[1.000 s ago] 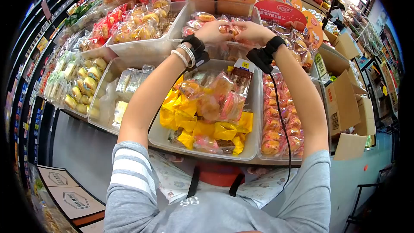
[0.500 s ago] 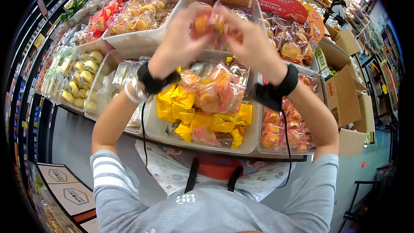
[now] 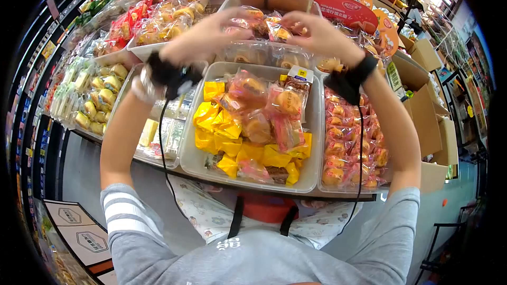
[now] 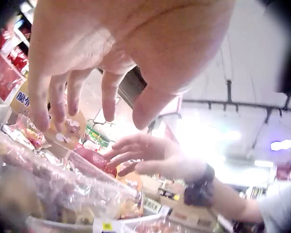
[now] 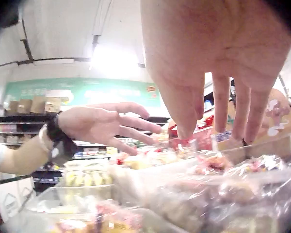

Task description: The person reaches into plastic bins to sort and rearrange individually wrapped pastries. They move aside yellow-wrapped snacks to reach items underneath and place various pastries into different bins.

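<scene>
Both hands are empty and hold their fingers apart above the back middle clear bin (image 3: 291, 3). My left hand (image 3: 206, 36) hovers over that bin's left side, fingers extended and loosely bent; in the left wrist view the fingers hang with a gap to the thumb. Across from it, my right hand (image 3: 323, 36) is over the right side, fingers pointing down in the right wrist view. Small wrapped pastries (image 3: 278, 30) lie between the hands. Nearer the body, a front clear bin (image 3: 319, 137) holds wrapped buns (image 3: 288, 101), yellow packets (image 3: 224, 124) and a dark packet with a white label (image 3: 300, 76).
To the right stands a bin of pink-wrapped buns (image 3: 334, 161), with open cardboard boxes (image 3: 422, 121) beyond. Bagged yellow-white cakes (image 3: 97, 111) lie left. A red sign (image 3: 346, 13) stands behind. A black cable (image 3: 361, 142) runs down from each wrist.
The hands took up wrapped buns from the back bin and brought them toward the front bin. Those buns now lie on its pile; the hands are apart, empty, and back over the back bin.
</scene>
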`<control>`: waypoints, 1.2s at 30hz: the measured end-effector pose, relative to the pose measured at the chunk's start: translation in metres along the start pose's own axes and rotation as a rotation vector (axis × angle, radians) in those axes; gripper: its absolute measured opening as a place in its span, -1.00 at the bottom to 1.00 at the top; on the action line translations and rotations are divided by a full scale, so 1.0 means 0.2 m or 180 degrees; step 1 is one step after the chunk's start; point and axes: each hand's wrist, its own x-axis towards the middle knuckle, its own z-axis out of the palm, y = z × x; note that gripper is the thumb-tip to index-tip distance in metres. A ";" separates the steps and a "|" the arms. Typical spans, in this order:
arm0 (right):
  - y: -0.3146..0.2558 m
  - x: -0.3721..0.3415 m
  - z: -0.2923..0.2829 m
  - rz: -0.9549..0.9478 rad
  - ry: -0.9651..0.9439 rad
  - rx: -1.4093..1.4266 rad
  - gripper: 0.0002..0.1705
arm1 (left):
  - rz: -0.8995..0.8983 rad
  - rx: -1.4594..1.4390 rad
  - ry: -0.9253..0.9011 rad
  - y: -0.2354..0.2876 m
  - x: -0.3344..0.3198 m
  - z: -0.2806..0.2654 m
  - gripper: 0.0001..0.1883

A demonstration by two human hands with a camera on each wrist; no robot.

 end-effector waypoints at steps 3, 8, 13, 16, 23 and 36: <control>0.38 0.24 -0.05 -0.0006 -0.0120 -0.0364 -0.13 | 0.0987 0.1182 0.0183 -0.29 0.38 -0.13 -0.14; 0.45 0.49 0.05 0.1231 -0.1485 -0.1036 0.37 | -0.0400 0.2541 -0.0480 -0.44 0.64 -0.02 0.17; 0.58 0.61 0.14 0.1329 -0.1764 -0.0999 0.40 | -0.0772 0.2095 -0.0764 -0.45 0.68 -0.03 0.09; 0.62 0.63 0.15 0.1353 -0.1723 -0.0707 0.25 | -0.0747 0.2149 -0.0707 -0.43 0.66 0.01 -0.01; 0.58 0.60 0.13 0.0702 -0.0981 -0.1097 -0.02 | -0.0293 0.2315 -0.0349 -0.44 0.68 0.06 -0.24; -0.16 0.08 -0.16 0.0039 0.0052 0.0177 -0.09 | 0.1269 0.0108 0.0453 0.06 0.14 -0.13 -0.37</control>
